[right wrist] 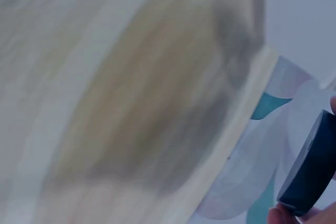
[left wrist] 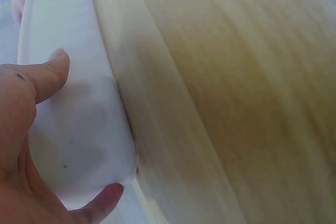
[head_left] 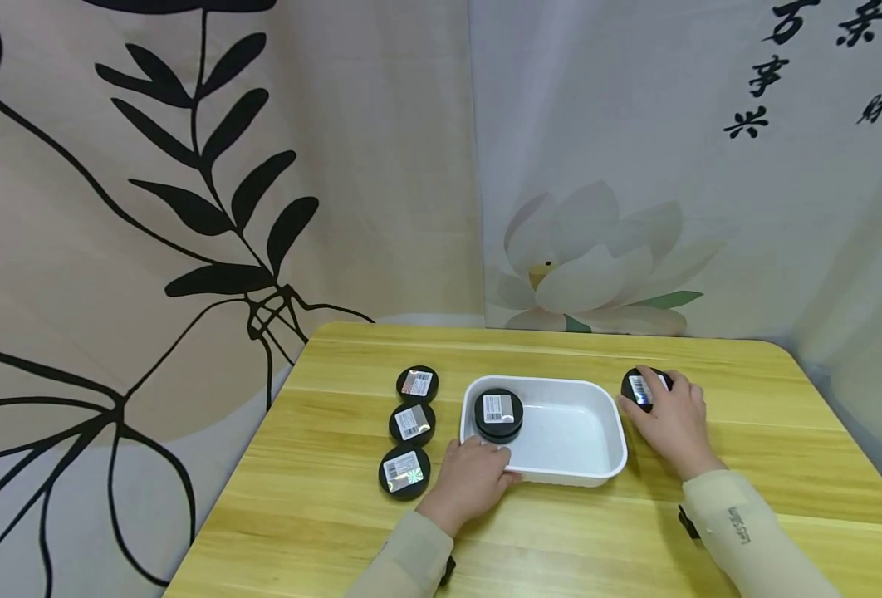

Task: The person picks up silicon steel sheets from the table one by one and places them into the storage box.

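The left hand holds the near left corner of a white rectangular tray. In the left wrist view, its thumb lies on the side wall of the tray and a fingertip rests near the corner. To the right of the tray, the right hand grips a flat black round container with a barcode label. Fingertips hold that container by its edge in the right wrist view. Inside the tray at its left end sit black round containers, apparently stacked.
Left of the tray, three labelled black round containers stand in a column: far, middle and near. All rest on a yellow wooden table. Behind its far edge hangs a printed curtain.
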